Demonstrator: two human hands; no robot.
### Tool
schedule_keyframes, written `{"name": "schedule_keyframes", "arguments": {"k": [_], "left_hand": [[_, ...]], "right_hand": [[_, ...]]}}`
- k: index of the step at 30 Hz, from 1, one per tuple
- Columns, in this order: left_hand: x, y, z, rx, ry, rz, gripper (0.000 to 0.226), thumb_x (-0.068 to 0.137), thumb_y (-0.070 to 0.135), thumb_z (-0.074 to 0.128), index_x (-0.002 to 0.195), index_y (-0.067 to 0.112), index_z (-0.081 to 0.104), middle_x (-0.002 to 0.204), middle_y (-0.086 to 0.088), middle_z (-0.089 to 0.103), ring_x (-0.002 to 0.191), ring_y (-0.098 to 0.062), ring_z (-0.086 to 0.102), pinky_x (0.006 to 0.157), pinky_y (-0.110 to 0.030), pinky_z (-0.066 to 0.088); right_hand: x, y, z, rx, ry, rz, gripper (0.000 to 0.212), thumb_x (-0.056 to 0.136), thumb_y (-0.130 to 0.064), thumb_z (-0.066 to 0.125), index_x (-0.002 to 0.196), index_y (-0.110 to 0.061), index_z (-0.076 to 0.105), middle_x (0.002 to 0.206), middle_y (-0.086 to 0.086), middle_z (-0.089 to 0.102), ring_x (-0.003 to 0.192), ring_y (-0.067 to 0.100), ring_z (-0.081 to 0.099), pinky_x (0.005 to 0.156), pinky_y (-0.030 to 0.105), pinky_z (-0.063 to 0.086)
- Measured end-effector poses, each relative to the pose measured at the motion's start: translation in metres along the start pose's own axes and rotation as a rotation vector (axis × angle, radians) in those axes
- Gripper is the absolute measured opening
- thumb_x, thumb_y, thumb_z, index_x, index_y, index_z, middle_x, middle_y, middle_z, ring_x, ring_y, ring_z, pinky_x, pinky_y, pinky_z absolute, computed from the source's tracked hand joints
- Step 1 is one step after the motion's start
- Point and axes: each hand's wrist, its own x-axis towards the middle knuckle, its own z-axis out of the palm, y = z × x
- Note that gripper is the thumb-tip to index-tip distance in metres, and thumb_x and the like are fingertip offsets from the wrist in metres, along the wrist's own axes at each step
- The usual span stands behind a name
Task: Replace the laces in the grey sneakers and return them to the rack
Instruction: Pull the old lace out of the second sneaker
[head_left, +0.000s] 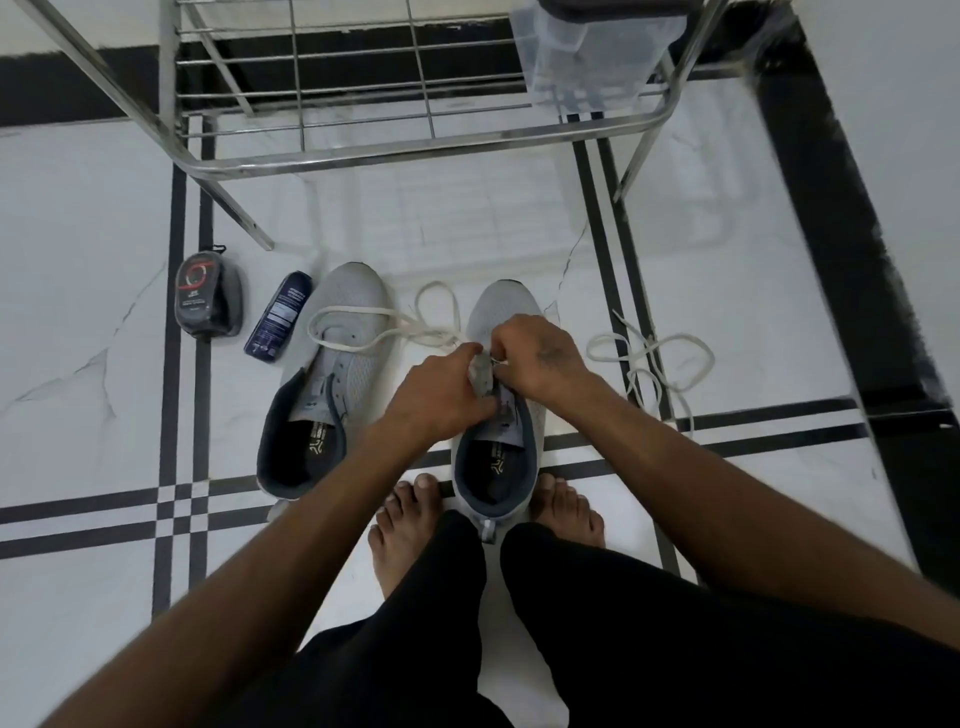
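Bottom of frame: black trouser legs, bare feet (415, 525) on white floor tiles with black stripes (171, 499).

Centre, just beyond the toes: right-hand grey mesh sneaker with dark lining (498, 415), heel between the feet, toe pointing up-frame. Both hands meeting over its tongue. Left hand (441, 395) curled, gripping the tongue and upper eyelet area. Right hand (540, 358) touching it, fingers pinching a white flat lace (415, 327) at the eyelets. Lace running out from the pinch toward centre-left, looped over the neighbouring shoe.

Left of centre: second grey mesh sneaker (322, 384), unlaced, tilted, tongue open.

Right of centre: loose white lace (649, 358) coiled on the tile, well apart from the hands.

Left, mid-frame: dark blue spray can (278, 322) lying beside the second sneaker; beyond it a black shoe-shine sponge case (208, 296).

Top of frame: steel wire shoe rack (363, 130), clear plastic box (592, 52) on its upper right shelf.
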Motion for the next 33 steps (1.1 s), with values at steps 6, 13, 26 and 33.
{"name": "schedule_keyframes", "arguments": {"k": [6, 13, 26, 33], "left_hand": [[-0.007, -0.019, -0.005, -0.282, 0.087, -0.090, 0.046, 0.080, 0.025, 0.069, 0.116, 0.027, 0.041, 0.070, -0.006, 0.070, 0.065, -0.019, 0.066, 0.064, -0.034, 0.050], [-0.009, -0.016, -0.003, -0.300, 0.089, -0.051, 0.043, 0.085, 0.023, 0.066, 0.119, 0.026, 0.041, 0.072, -0.002, 0.068, 0.067, -0.017, 0.063, 0.064, -0.033, 0.047], [-0.008, -0.022, -0.002, -0.227, 0.061, 0.000, 0.044, 0.084, 0.021, 0.063, 0.120, 0.029, 0.038, 0.074, -0.001, 0.067, 0.063, -0.013, 0.060, 0.061, -0.032, 0.046], [-0.013, -0.027, -0.002, -0.234, 0.030, 0.051, 0.056, 0.085, 0.019, 0.062, 0.133, 0.031, 0.034, 0.074, 0.000, 0.065, 0.060, -0.006, 0.059, 0.059, -0.026, 0.044]], "right_hand": [[0.000, 0.014, 0.001, -0.030, 0.159, -0.022, 0.006, 0.089, -0.015, 0.058, 0.086, -0.014, 0.062, 0.094, 0.001, 0.060, 0.086, 0.022, 0.061, 0.066, 0.030, 0.036], [-0.017, 0.045, 0.010, 0.555, 0.350, 0.490, 0.011, 0.088, -0.023, 0.063, 0.098, -0.019, 0.065, 0.106, -0.003, 0.064, 0.094, 0.016, 0.061, 0.075, 0.031, 0.048], [0.005, 0.028, 0.008, 0.114, 0.245, 0.020, 0.006, 0.090, -0.022, 0.053, 0.086, -0.021, 0.057, 0.081, -0.002, 0.062, 0.076, 0.022, 0.059, 0.060, 0.030, 0.037], [-0.022, 0.068, 0.008, 0.390, 0.413, 0.363, 0.036, 0.085, -0.011, 0.063, 0.120, -0.018, 0.057, 0.127, 0.005, 0.051, 0.113, 0.022, 0.052, 0.087, 0.033, 0.048]]}}
